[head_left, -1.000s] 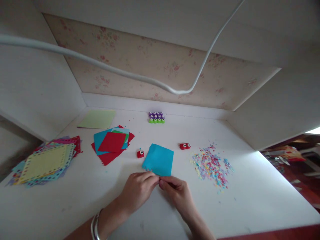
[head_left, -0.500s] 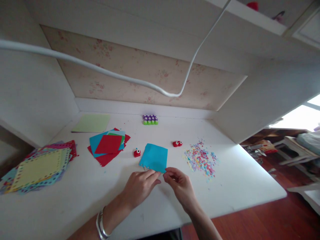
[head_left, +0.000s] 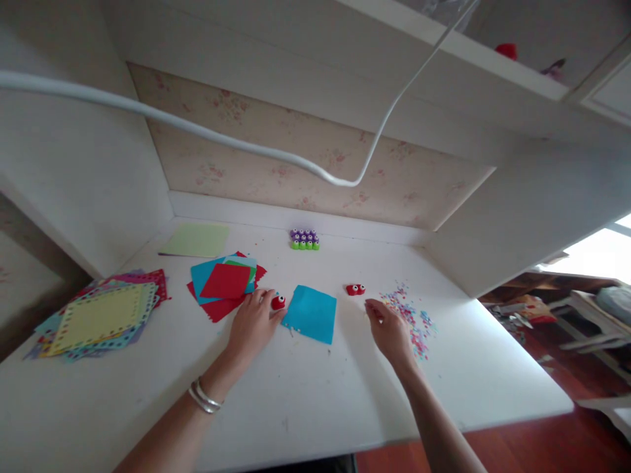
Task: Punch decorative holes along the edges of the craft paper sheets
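A blue square of paper (head_left: 311, 314) lies flat on the table, with small notches along its lower left edge. My left hand (head_left: 255, 320) is at a small red hole punch with an eye on it (head_left: 279, 302), left of the blue paper. Its fingers are apart, thumb and forefinger on either side of the punch. My right hand (head_left: 389, 328) hovers at the left side of the confetti pile (head_left: 419, 328), thumb and fingertips pinched together. Whether a small scrap is between them I cannot make out. Beyond it sits a pair of red eyed punches (head_left: 355, 289).
Purple and green eyed punches (head_left: 305, 240) stand in rows by the wall. Red, blue and green sheets (head_left: 225, 281) lie left of centre, pale green paper (head_left: 197, 240) behind them. A stack of hole-edged papers (head_left: 101, 318) is far left. A white cable (head_left: 246, 144) hangs across the view.
Both hands have left the near edge of the blue paper. My left hand moved left and forward to the single red punch, my right hand right towards the confetti. The blue paper stays lying there.
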`<state>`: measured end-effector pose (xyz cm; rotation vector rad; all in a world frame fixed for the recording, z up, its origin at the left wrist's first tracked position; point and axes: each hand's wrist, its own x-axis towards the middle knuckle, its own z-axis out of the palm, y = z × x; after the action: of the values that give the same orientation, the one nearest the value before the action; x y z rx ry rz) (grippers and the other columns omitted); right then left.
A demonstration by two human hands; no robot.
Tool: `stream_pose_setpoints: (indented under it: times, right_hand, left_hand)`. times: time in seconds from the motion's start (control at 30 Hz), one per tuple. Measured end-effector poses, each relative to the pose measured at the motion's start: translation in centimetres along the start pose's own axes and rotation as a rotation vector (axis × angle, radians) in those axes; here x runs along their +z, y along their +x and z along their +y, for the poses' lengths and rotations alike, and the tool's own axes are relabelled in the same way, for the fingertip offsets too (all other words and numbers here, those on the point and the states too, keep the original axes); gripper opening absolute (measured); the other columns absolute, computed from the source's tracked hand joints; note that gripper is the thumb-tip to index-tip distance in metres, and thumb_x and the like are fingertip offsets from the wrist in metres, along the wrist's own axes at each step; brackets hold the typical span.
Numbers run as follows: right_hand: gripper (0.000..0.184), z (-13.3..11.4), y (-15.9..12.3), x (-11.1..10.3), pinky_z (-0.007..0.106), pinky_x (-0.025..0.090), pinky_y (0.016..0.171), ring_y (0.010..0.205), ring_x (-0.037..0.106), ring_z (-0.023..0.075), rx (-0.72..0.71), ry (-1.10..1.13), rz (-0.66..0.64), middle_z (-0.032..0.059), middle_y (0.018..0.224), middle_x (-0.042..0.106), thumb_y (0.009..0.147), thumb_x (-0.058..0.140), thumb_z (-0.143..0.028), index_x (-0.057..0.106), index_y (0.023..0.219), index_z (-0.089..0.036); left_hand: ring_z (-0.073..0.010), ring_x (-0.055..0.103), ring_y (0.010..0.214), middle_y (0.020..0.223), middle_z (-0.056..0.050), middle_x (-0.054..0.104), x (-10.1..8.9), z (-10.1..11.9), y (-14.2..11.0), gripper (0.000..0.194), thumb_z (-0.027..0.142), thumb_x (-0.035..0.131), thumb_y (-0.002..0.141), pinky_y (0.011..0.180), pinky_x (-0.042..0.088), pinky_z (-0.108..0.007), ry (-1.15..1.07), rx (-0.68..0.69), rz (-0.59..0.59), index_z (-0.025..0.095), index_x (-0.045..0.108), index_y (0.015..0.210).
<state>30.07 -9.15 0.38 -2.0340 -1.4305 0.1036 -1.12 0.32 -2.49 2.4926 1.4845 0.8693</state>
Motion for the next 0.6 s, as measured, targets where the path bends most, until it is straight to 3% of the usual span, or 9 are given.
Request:
stream_pose_setpoints:
  times: [0.07, 0.17, 0.27, 0.33, 0.43, 0.53, 0.6]
  right_hand:
    - [0.032, -2.3, -0.4, 1.5, 0.035, 0.056, 0.079, 0.084, 0.071, 0.0203, -0.112, 0.119, -0.042, 0.0074, 0.110, 0.074, 0.092, 0.046, -0.033, 0.070, 0.111, -0.024]
    - [0.032, -6.6, -1.1, 3.8, 0.035, 0.059, 0.077, 0.086, 0.072, 0.0201, -0.259, 0.344, -0.191, 0.0089, 0.117, 0.071, 0.094, 0.051, -0.033, 0.068, 0.118, -0.023]
    - [0.039, -10.3, -1.4, 5.4, 0.041, 0.054, 0.097, 0.117, 0.063, 0.0249, -0.392, 0.424, -0.296, 0.0094, 0.132, 0.064, 0.094, 0.056, -0.033, 0.062, 0.131, -0.023]
    - [0.038, -11.8, -1.4, 5.8, 0.041, 0.049, 0.104, 0.123, 0.061, 0.0240, -0.443, 0.467, -0.349, 0.0081, 0.132, 0.065, 0.096, 0.054, -0.032, 0.062, 0.133, -0.024]
    - [0.032, -12.1, -1.3, 6.0, 0.038, 0.053, 0.097, 0.109, 0.068, 0.0212, -0.419, 0.556, -0.391, 0.0041, 0.121, 0.072, 0.098, 0.052, -0.033, 0.068, 0.125, -0.028]
    - [0.026, -10.3, -0.9, 5.7, 0.034, 0.057, 0.082, 0.089, 0.072, 0.0202, -0.229, 0.647, -0.351, 0.0022, 0.100, 0.077, 0.094, 0.059, -0.041, 0.076, 0.107, -0.026]
    - [0.031, -8.0, -0.2, 5.0, 0.034, 0.057, 0.079, 0.085, 0.072, 0.0207, -0.076, 0.678, -0.253, 0.0034, 0.093, 0.078, 0.090, 0.061, -0.048, 0.076, 0.101, -0.023]
  left_hand:
    - [-0.0282, 0.062, 0.097, 0.104, -0.010, 0.064, 0.0, -0.1, 0.2, 0.022, 0.033, 0.063, 0.091, 0.087, 0.053, -0.043, -0.031, 0.020, -0.030, 0.018, 0.064, 0.107]
    - [-0.0249, 0.063, 0.097, 0.103, -0.008, 0.064, -0.2, 0.2, 0.3, 0.018, 0.030, 0.060, 0.094, 0.088, 0.053, -0.039, -0.075, 0.054, -0.040, 0.019, 0.065, 0.106]
    - [-0.0226, 0.063, 0.105, 0.111, -0.008, 0.064, -0.3, 0.7, 0.2, 0.023, 0.025, 0.055, 0.095, 0.093, 0.053, -0.036, -0.239, 0.150, -0.016, 0.021, 0.062, 0.116]
    - [-0.0212, 0.064, 0.105, 0.111, -0.007, 0.065, -0.1, 1.1, 0.0, 0.023, 0.023, 0.052, 0.097, 0.093, 0.054, -0.035, -0.362, 0.193, 0.000, 0.022, 0.061, 0.117]
    - [-0.0188, 0.067, 0.089, 0.107, -0.006, 0.068, 0.4, 1.4, -0.3, 0.023, 0.028, 0.052, 0.097, 0.086, 0.057, -0.034, -0.452, 0.145, 0.008, 0.022, 0.058, 0.119]
    - [-0.0181, 0.068, 0.083, 0.111, -0.006, 0.070, 0.7, 1.6, -0.6, 0.035, 0.035, 0.058, 0.095, 0.079, 0.058, -0.034, -0.459, 0.086, 0.002, 0.023, 0.054, 0.128]
    - [-0.0201, 0.068, 0.091, 0.113, -0.007, 0.070, 0.7, 1.8, -0.6, 0.031, 0.036, 0.058, 0.095, 0.083, 0.058, -0.036, -0.415, 0.136, -0.028, 0.022, 0.059, 0.123]
